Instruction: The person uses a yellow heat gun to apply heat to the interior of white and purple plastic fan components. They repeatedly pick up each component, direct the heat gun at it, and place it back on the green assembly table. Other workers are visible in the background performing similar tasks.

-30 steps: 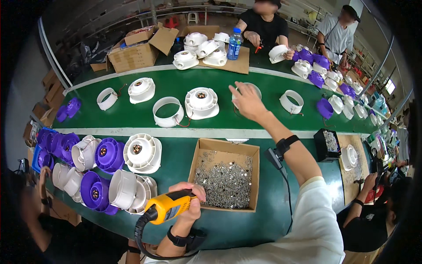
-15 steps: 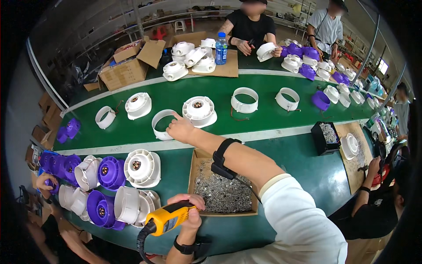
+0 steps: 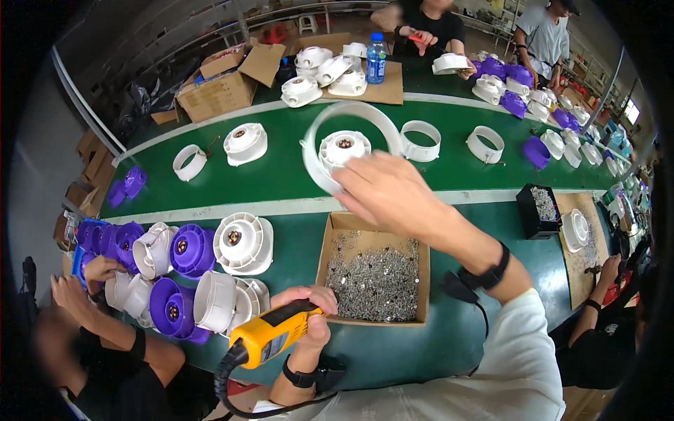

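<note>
Your right hand [image 3: 393, 193] pinches a white plastic ring [image 3: 313, 165] in its fingers [image 3: 359, 175]; your left hand [image 3: 317, 330] curls its fingers around a yellow corded tool [image 3: 265, 339].

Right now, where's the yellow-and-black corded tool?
The tool is low in the head view, in the left hand, below-left of the brown cardboard tray.

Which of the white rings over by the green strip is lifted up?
The white ring in the right hand, with a white housing showing through it; the other three white rings rest on the green strip.
</note>
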`<state>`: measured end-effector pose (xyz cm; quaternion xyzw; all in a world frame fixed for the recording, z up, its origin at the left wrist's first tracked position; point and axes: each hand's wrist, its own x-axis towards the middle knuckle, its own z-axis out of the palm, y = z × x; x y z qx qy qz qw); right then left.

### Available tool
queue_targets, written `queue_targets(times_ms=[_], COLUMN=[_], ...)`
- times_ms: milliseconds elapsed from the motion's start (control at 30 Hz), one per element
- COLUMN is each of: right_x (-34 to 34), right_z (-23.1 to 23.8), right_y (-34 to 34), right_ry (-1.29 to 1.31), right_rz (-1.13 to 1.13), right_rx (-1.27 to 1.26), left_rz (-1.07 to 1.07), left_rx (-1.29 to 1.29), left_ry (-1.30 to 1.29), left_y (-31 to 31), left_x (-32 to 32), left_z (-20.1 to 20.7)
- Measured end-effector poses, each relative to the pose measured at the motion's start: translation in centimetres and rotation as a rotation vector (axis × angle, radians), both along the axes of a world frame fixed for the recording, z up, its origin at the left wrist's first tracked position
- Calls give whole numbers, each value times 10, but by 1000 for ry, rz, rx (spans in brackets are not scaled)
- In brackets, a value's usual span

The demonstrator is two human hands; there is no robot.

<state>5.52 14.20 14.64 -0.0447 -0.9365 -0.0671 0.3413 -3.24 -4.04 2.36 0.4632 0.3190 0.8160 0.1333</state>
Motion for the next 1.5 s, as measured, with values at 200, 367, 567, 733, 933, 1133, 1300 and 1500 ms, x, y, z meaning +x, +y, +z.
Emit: queue_targets(times_ms=[200, 367, 567, 733, 933, 1133, 1300, 1500], right_x=[76, 84, 85, 83, 81, 81, 80, 79], right_z=[-52, -105, -118, -118, -122, -120, -120, -118], right_y=[-62, -73, -72, -73, -74, -75, -75, -75], right_ry=[-327, -352, -343, -353, -354, -377, -377, -360], right_rz=[69, 37, 16, 1, 0, 11, 25, 32], right_rx=[-252, -453, -579, -572, -568, -599, -607, -625], left_rz=[-35, -194, -235, -326, -284, -239, -273, -370], left_rx=[-53, -197, -260, -175, -231, -262, -278, -298], left_ry=[19, -31, 28, 23, -52, -22, -9, 45], left_y=[-6, -8, 12, 24, 27, 30, 31, 31], left_x=[1, 8, 20, 17, 18, 17, 16, 2], left_z=[36, 82, 88, 78, 76, 76, 78, 78])
